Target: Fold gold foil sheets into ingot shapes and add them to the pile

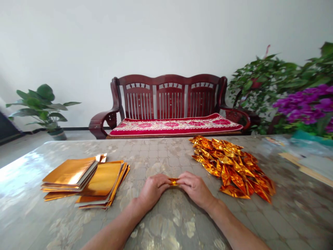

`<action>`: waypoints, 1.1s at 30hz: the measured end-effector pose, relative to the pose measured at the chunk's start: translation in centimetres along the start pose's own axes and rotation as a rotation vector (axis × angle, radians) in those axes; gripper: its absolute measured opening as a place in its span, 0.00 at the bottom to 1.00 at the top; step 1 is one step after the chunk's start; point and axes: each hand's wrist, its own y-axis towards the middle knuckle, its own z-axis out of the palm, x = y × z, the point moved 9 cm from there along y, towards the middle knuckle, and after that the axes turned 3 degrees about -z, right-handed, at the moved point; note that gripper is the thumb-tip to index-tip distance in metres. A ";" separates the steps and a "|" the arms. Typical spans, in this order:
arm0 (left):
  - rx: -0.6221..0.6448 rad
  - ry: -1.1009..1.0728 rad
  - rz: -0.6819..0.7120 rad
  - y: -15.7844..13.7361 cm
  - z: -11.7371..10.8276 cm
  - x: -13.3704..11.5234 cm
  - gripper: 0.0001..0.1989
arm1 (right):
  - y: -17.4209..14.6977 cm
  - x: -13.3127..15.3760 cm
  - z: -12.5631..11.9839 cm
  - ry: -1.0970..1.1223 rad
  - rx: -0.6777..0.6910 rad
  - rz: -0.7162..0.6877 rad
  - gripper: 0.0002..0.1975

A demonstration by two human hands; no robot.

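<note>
A: Where is the piece being worked on?
B: The foil piece (173,181) is at the middle of the tabletop (145,152), held between the left hand (154,187) and the right hand (194,187).

A: How are the hands holding it?
B: Both are closed in a pinch, thumb against fingers, one at each end. Only a short shiny strip shows between the fingertips, and the fingers hide both ends. I can't tell whether it touches the tabletop.

A: How much looks done?
B: A good heap, I'd say. The folded pieces (234,163) lie in a loose, overlapping pile off to the right, most of them pointed at the ends and fuller in the middle. They overlap too much for me to count.

A: And what's left?
B: Over on the left are flat sheets in two uneven stacks, a left stack (69,172) and a right stack (105,178), side by side and touching. Both are several layers thick, so I'd judge the work well under way but not finished.

A: And the one in hand?
B: Partway, probably. It is narrow and gathered rather than flat, but with its ends covered I can't say how complete the shape is.
</note>
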 end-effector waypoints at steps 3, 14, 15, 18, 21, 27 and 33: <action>-0.032 -0.013 0.029 -0.1 -0.4 -0.4 0.07 | 0.0 0.5 0.0 0.012 -0.016 -0.022 0.11; -0.069 -0.045 0.045 -0.2 -0.9 -1.2 0.08 | -0.1 1.5 -0.4 0.033 -0.084 -0.090 0.11; -0.066 -0.052 0.047 -0.2 -0.9 -1.2 0.08 | -0.1 1.6 -0.4 0.033 -0.091 -0.091 0.12; -0.061 -0.060 0.055 -0.3 -0.9 -1.3 0.08 | -0.1 1.8 -0.5 0.038 -0.099 -0.095 0.12; -0.056 -0.062 0.075 -0.4 -0.9 -1.5 0.08 | -0.2 2.1 -0.5 0.024 -0.101 -0.121 0.12; -0.059 -0.070 0.112 -0.5 -0.9 -1.8 0.09 | -0.4 2.6 -0.4 -0.002 -0.110 -0.170 0.10; -0.069 -0.033 0.084 -0.5 -0.8 -1.5 0.09 | 0.0 2.7 -0.4 0.021 -0.095 -0.124 0.11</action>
